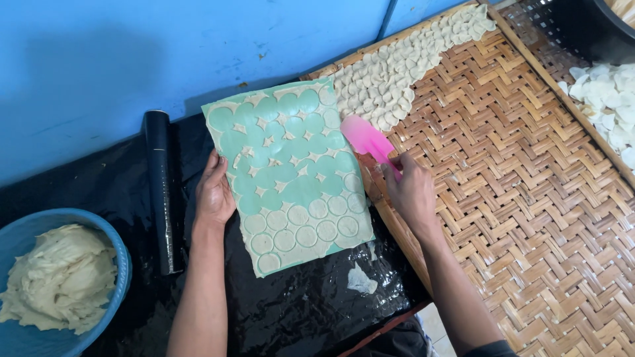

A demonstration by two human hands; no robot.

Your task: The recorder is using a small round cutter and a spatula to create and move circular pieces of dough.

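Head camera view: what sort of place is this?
Probably a small home workshop making dough crackers by hand: a blue bowl of dough, a green mat of cut dough rounds, and a woven bamboo tray holding laid-out pieces.
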